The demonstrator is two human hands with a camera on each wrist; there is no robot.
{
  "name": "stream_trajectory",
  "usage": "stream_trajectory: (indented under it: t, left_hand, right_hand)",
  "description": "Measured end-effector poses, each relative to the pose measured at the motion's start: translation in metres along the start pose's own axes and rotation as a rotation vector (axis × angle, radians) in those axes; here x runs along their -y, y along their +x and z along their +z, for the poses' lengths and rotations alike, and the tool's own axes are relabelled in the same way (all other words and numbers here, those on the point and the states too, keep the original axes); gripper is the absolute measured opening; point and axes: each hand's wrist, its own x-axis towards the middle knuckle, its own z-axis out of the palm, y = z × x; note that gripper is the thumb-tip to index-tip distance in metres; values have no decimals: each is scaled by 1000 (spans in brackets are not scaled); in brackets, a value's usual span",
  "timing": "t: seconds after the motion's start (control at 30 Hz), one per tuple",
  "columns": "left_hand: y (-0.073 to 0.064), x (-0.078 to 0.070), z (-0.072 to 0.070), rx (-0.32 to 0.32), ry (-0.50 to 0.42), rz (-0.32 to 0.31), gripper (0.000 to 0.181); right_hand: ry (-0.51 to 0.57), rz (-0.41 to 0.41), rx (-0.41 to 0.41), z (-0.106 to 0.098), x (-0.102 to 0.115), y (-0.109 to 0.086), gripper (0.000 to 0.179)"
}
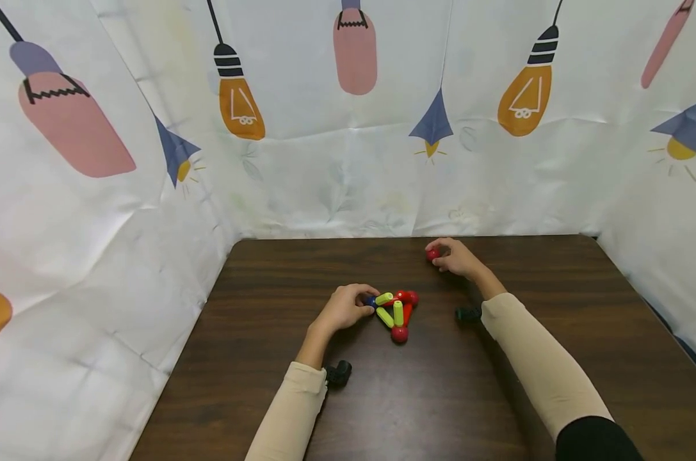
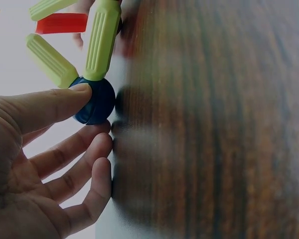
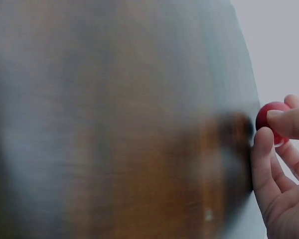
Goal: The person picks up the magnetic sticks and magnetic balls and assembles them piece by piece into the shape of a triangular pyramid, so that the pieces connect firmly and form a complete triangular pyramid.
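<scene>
A small frame of sticks and balls lies on the table, with yellow-green sticks (image 1: 385, 317), red sticks (image 1: 407, 314) and red balls (image 1: 399, 334) at its corners. At its left corner is a blue ball (image 2: 97, 102), which my left hand (image 1: 348, 305) pinches with thumb and finger. In the left wrist view two yellow-green sticks meet that ball. Up and to the right, near the table's far edge, my right hand (image 1: 454, 257) pinches a loose red ball (image 3: 271, 119) between thumb and fingers, apart from the frame.
The dark wooden table (image 1: 428, 397) ends at a white patterned cloth (image 1: 348, 173) behind and at both sides. A dark wrist camera (image 1: 339, 373) sits at my left wrist, another dark device (image 1: 467, 314) at my right.
</scene>
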Motion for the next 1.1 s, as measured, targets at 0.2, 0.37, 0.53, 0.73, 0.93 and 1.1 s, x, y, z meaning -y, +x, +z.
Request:
stream_trajectory:
  t: [0.2, 0.37, 0.53, 0.73, 0.93, 1.1]
  left_hand:
    - [-1, -1, 0, -9, 3, 2, 30]
    - [-2, -1, -1, -4, 4, 5, 30]
    - [-1, 0, -2, -15, 8, 6, 30]
    - [1, -2, 0, -17, 4, 10, 30]
    - [0, -3, 1, -16, 0, 13, 30]
    - [1, -3, 2, -15, 6, 12, 30]
  right_hand:
    - [143, -45, 5, 14, 3, -24, 37]
    - [269, -104, 0, 30, 16, -44, 38]
    - [318, -165, 6, 43, 37, -61, 39]
    - [288, -217, 54, 53, 62, -75, 35]
    - [220, -275, 99, 63, 79, -84, 29]
    - [194, -303, 120, 68, 82, -87, 28]
